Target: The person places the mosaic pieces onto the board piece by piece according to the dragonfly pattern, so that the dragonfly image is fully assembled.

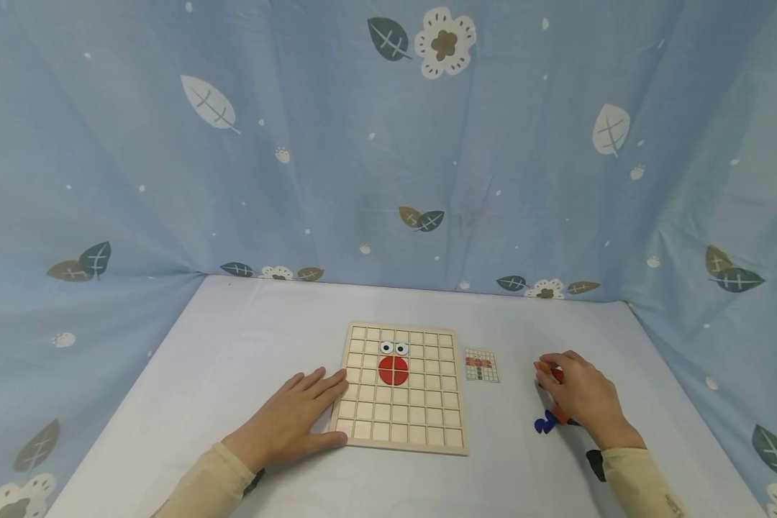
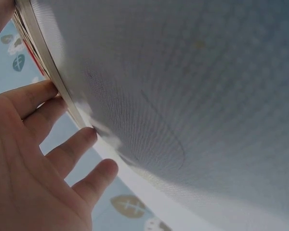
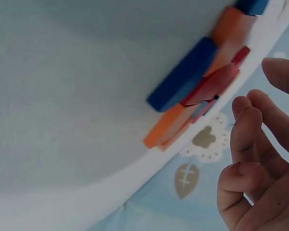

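Observation:
A wooden grid board (image 1: 365,432) lies flat, bearing two eye pieces (image 1: 401,349) above a red disc (image 1: 393,370) made of quarter pieces. My left hand (image 1: 291,417) is spread beside it, fingertips touching its left edge; the left wrist view shows this hand (image 2: 43,159) with its fingers apart. Over a small pile on the right is my right hand (image 1: 585,396), with an orange piece (image 1: 542,367) at its fingertips. In the right wrist view, the thumb and bent fingers of that hand (image 3: 265,144) stand apart near blue (image 3: 183,74), orange and red pieces; no held piece shows.
A small patterned card (image 1: 482,365) lies just right of the board. Blue pieces (image 1: 545,424) lie below the right hand. Dark shapes show beside both sleeves. A blue leaf-print curtain (image 1: 337,144) stands behind the white table (image 1: 265,316) and along its sides.

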`<state>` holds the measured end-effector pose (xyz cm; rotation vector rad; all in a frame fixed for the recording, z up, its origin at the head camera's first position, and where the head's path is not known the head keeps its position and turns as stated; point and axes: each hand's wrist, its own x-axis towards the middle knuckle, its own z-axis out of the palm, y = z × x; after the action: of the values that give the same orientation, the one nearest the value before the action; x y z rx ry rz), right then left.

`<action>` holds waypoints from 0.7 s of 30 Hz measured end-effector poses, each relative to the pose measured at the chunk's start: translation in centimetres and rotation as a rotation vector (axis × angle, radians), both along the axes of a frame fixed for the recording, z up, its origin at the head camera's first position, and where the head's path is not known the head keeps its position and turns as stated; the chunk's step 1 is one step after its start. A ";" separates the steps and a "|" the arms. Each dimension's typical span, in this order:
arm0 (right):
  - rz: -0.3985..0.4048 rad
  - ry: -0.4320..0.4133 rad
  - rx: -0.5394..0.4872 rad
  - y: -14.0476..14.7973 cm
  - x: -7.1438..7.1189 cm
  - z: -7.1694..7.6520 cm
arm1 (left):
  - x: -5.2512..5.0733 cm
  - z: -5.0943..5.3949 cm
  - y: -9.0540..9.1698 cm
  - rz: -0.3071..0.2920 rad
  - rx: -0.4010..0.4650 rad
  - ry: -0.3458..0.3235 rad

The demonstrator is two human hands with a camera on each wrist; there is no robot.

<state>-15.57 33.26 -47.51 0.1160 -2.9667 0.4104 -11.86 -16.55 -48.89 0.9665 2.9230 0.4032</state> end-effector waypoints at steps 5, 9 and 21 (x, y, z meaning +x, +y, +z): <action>-0.009 -0.023 0.016 0.2 -0.4 -0.5 | 0.0 0.1 0.0 0.001 0.002 -0.002; -0.022 -0.048 0.036 -0.1 -0.6 -0.6 | 0.2 0.1 0.0 0.005 0.005 -0.007; 0.030 -0.067 0.023 -0.4 -1.1 -0.8 | 0.1 0.1 0.1 0.009 -0.009 -0.033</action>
<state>-16.66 32.91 -48.29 0.1521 -3.0400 0.3909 -11.72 -16.43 -48.76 0.9364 2.8982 0.4014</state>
